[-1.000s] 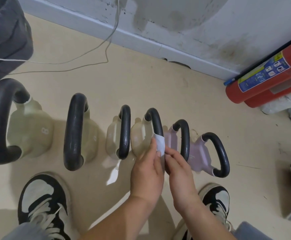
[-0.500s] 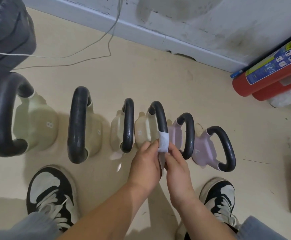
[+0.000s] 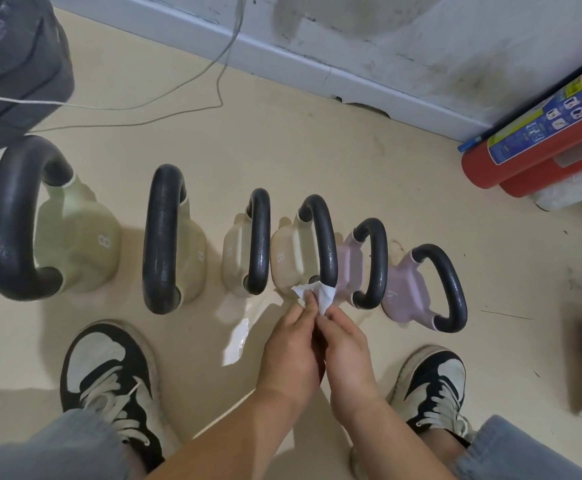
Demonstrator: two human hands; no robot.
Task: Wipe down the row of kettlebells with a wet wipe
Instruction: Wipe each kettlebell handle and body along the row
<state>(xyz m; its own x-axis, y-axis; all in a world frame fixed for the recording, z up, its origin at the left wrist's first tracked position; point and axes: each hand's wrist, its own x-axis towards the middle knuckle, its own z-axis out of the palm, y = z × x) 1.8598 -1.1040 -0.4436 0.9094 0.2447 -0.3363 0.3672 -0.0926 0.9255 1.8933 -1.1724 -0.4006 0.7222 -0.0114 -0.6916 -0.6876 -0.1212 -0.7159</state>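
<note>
White wet wipe point(image 3: 317, 294) was pinched in both hands at the near end of a black kettlebell handle.

Six kettlebells point(image 3: 175, 237) stood in a row across the middle of the frame on the beige floor point(image 3: 282, 150), four pale ones to the left and two lilac ones to the right. The crumpled wipe touched the fourth kettlebell point(image 3: 284, 259) from the left, where its handle point(image 3: 324, 237) meets the beige body. The left hand point(image 3: 291, 351) and right hand point(image 3: 346, 348), pressed close together at lower centre, each curled fingertips onto the wipe and gripped it. A dark bag point(image 3: 12, 64) sat at upper left, its contents hidden. A red fire extinguisher point(image 3: 532, 143) lay at upper right.
</note>
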